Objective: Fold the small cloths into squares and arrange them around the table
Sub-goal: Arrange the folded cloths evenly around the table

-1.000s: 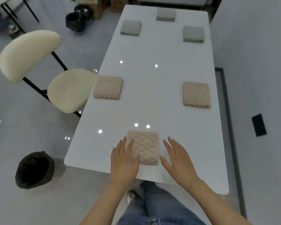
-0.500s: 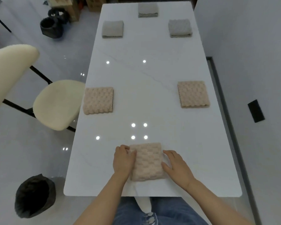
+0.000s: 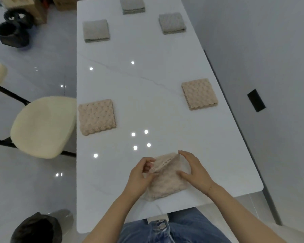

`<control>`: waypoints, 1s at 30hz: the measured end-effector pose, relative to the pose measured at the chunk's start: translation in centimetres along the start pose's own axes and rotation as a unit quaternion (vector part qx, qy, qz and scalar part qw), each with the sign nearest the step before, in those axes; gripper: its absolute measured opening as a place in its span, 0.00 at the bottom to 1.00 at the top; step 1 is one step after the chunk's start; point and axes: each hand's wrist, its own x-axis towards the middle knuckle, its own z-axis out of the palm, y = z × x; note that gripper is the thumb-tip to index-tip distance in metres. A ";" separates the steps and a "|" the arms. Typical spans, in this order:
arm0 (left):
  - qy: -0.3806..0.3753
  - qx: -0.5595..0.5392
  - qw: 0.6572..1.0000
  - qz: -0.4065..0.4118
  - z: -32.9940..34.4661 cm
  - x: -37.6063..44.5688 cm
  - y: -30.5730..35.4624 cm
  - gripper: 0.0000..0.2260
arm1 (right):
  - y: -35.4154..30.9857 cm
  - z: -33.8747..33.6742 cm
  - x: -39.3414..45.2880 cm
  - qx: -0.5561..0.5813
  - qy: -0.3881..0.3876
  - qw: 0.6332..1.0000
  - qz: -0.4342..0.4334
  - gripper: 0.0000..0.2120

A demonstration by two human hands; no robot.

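A beige textured cloth (image 3: pixel 165 185) lies folded near the front edge of the white table (image 3: pixel 147 81). My left hand (image 3: pixel 139 176) pinches its far left corner and lifts the top layer. My right hand (image 3: pixel 193 169) holds the far right corner and right side, so the far edge stands up off the table. Two more beige folded squares lie flat, one at the left edge (image 3: pixel 96 117) and one at the right edge (image 3: pixel 199 93). Three grey folded squares sit at the far end: left (image 3: pixel 96 30), middle (image 3: pixel 132 5), right (image 3: pixel 172 23).
A cream chair (image 3: pixel 42 127) stands against the table's left side. A dark bin (image 3: pixel 35 228) is on the floor at the front left, and black pots (image 3: pixel 12 32) stand at the far left. A wall runs close along the table's right side.
My hands went from resting flat beside the near beige cloth to gripping its sides, and now they lift its far edge and top layer. The view has shifted left.
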 end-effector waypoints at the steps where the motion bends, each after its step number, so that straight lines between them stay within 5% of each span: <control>1: -0.026 0.002 1.000 0.004 -0.2 0.0 0.1 0.16 | -0.1 -0.1 0.4 0.016 -0.007 1.000 0.005 0.34; 5: -0.077 -0.027 0.997 -0.017 -0.9 0.3 0.4 0.13 | -0.6 -0.8 2.4 0.105 -0.038 0.993 0.049 0.29; 9: -0.006 -0.079 0.992 -0.095 -0.8 1.6 -0.4 0.10 | -0.5 -0.9 3.9 0.194 -0.073 0.971 0.121 0.16; 23: 0.146 -0.026 0.977 -0.153 1.4 3.8 -3.1 0.16 | 0.2 1.3 5.8 0.193 0.030 0.960 0.200 0.14; 26: 0.164 0.138 0.972 -0.100 2.2 3.4 -3.0 0.19 | 0.2 1.4 5.1 0.177 0.061 0.961 0.204 0.13; 30: 0.150 0.357 0.915 0.110 4.5 2.4 -2.6 0.17 | 1.1 0.6 1.3 0.171 0.090 0.957 0.216 0.09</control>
